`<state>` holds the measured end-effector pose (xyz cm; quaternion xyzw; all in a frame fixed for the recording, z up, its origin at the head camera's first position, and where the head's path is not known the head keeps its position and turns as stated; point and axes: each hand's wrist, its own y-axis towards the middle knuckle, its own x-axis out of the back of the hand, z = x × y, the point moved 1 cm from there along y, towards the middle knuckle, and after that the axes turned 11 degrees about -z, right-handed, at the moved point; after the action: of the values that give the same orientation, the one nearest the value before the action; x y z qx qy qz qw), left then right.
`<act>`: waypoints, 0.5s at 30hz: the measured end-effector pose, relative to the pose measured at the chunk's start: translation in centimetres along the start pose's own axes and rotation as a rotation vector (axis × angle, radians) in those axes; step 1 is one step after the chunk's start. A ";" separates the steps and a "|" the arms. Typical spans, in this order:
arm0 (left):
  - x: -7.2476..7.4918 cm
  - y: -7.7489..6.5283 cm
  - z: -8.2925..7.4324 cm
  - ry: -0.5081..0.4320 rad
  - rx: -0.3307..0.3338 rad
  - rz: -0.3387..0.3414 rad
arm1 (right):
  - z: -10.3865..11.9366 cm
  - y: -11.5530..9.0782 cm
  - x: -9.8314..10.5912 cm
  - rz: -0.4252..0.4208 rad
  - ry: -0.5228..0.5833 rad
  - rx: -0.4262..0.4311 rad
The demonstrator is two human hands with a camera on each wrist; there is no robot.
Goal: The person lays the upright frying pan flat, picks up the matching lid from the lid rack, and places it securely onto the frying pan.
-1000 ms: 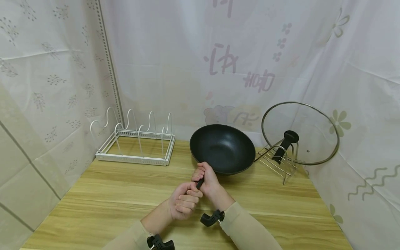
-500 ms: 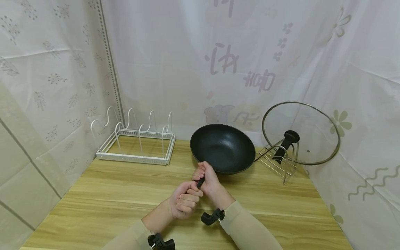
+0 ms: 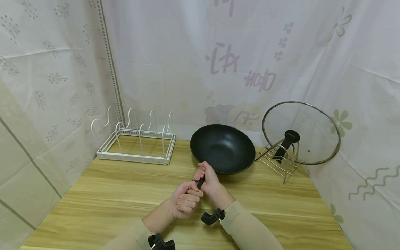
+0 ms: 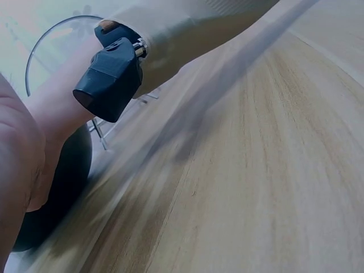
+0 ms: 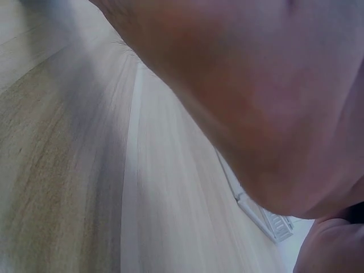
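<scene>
A black wok [image 3: 223, 147] stands at the middle back of the wooden table [image 3: 131, 194], its handle pointing toward me. My right hand [image 3: 209, 178] grips the handle close to the pan. Just behind it, my left hand [image 3: 185, 201] has its fingers curled round the handle's near end. Only a short dark piece of handle [image 3: 200, 182] shows between the two hands. In the left wrist view the wok [image 4: 62, 187] is partly covered by the hands. The right wrist view is mostly filled by the right hand [image 5: 256, 102].
On the left, a white rack [image 3: 134, 159] with tall curved dividers stands against the curtain. At right, a gold wire rack [image 3: 275, 166] holds a glass lid [image 3: 318, 139] upright by its black knob side. Patterned curtains [image 3: 175, 69] enclose the back and sides.
</scene>
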<state>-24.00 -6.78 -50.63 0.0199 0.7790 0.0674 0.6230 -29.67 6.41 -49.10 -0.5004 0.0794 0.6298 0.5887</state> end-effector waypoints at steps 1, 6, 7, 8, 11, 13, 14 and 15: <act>0.0 0.0 0.0 -0.004 -0.001 0.000 | 0.0 0.0 0.0 -0.007 0.001 0.002; 0.0 0.1 0.1 -0.019 -0.010 0.001 | -0.1 0.0 -0.1 -0.039 0.004 0.013; 0.0 0.1 0.1 -0.022 -0.012 0.002 | -0.1 0.0 -0.1 -0.042 0.004 0.014; 0.0 0.1 0.1 -0.024 -0.014 0.003 | -0.1 0.0 -0.1 -0.044 0.003 0.015; -0.1 0.1 0.2 -0.031 -0.025 0.008 | 0.0 0.0 0.0 -0.043 -0.002 0.014; -0.1 0.2 0.3 -0.029 -0.033 0.009 | 0.0 0.0 0.1 -0.035 -0.003 0.006; -0.2 0.2 0.3 -0.027 -0.036 0.009 | 0.0 0.0 0.1 -0.030 -0.004 0.001; -0.2 0.2 0.4 -0.025 -0.039 0.009 | 0.1 0.1 0.2 -0.024 -0.004 -0.006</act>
<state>-23.61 -6.58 -50.46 0.0120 0.7695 0.0853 0.6328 -29.72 6.56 -49.21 -0.5020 0.0705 0.6239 0.5949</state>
